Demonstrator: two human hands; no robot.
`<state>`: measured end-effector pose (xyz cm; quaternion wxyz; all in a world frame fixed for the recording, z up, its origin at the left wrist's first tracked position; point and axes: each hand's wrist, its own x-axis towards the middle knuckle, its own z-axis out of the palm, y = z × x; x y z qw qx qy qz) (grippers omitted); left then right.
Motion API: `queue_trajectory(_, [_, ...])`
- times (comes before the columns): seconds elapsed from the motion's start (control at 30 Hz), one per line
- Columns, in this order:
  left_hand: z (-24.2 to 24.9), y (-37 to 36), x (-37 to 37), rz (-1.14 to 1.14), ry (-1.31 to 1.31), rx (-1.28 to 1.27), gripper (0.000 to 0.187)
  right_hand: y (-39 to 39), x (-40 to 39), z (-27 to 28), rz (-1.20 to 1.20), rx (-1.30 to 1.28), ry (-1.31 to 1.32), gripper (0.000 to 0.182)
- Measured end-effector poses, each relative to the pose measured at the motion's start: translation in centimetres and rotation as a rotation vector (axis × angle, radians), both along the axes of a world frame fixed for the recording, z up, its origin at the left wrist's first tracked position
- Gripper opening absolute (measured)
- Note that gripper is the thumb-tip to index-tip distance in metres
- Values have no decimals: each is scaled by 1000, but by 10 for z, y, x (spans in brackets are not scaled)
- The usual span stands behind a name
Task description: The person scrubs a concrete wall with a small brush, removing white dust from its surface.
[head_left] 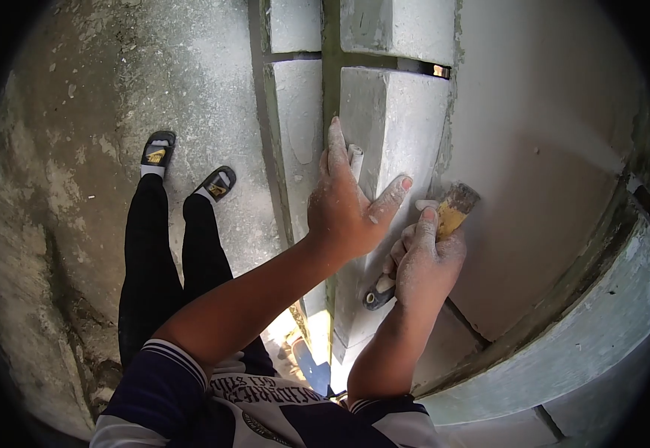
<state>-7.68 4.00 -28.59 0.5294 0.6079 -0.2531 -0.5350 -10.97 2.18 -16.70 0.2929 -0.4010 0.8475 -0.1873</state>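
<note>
Right hand (428, 261) fingers clenched around brush (444, 224); left hand (347, 205) splayed on block (392, 127).

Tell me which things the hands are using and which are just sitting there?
In use:
left hand pressed flat on the white block
right hand gripping the brush

Just there:
sandals
concrete floor
lower blocks
</note>
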Motion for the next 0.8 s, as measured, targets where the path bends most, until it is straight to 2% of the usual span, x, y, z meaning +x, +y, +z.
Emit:
queue_trajectory(0.13, [-1,2,0,-14,-19,13,112,17,-14,-10,-15,-12,127,16])
queue_trajectory(0.27, [-2,-1,2,-5,-76,-5,112,18,-17,-8,48,6,116,16])
queue_trajectory(0.33, [-2,-2,0,34,64,-10,112,1,3,-6,36,-6,51,15])
queue_trajectory(0.37, [-2,-2,0,52,132,-15,112,5,-5,-14,129,-40,138,15])
queue_trajectory(0.47, [2,-3,2,5,-11,22,113,17,-15,-14,1,-27,134,15])
queue_trajectory(0.53, [-1,-6,6,-23,-51,22,113,19,-24,-14,43,-13,138,14])
queue_trajectory(0.67, [4,-2,5,-21,-21,37,113,0,-10,-11,107,-6,129,17])
queue_trajectory(0.8, [-1,-3,3,-6,0,2,113,6,-12,-15,36,-20,131,17])
